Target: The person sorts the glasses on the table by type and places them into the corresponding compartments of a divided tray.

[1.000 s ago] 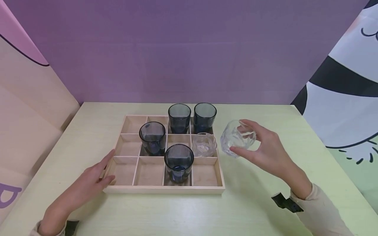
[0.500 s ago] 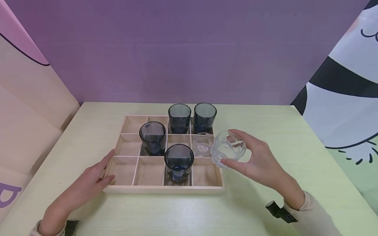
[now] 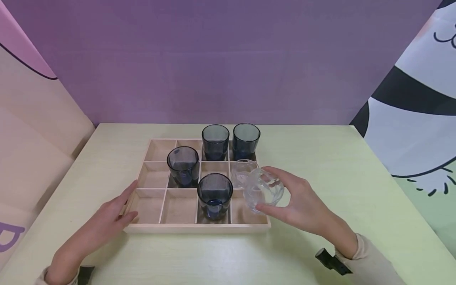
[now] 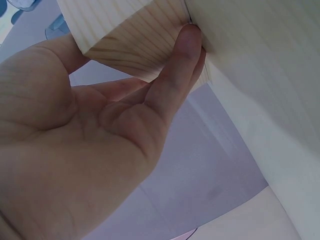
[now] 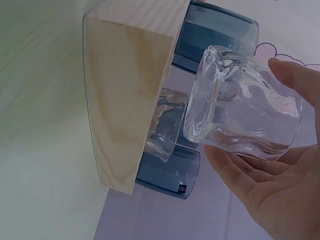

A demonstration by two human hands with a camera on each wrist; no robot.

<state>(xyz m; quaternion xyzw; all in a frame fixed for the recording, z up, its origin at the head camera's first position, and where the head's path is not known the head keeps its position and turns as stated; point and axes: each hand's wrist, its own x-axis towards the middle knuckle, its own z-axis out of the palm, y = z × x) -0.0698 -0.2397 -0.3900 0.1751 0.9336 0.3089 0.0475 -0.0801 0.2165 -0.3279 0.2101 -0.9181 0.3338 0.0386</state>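
A wooden compartment tray [image 3: 197, 228] lies on the table. My left hand [image 3: 97, 226] holds its front left corner; in the left wrist view the fingertips [image 4: 189, 42] lie against the outer wood. My right hand [image 3: 303, 198] holds a clear glass [image 3: 264, 190] by its sides, thumb and fingers apart around it, above the front right compartment. Another clear glass [image 3: 242, 172] stands in the middle row's right compartment, partly behind the held one. Smoky dark glasses stand in the tray: one at the front [image 3: 215, 196], one mid-left [image 3: 183, 166], others behind.
Two dark glasses, one [image 3: 215, 141] beside another [image 3: 246, 140], fill the back right compartments and rise well above the tray walls. Behind the table [image 3: 313, 138] stands a purple backdrop [image 3: 228, 63], with printed panels on both sides.
My right hand has carried the clear glass leftward and toward me, from beside the tray to over its front right compartment. My left hand has stayed on the tray.
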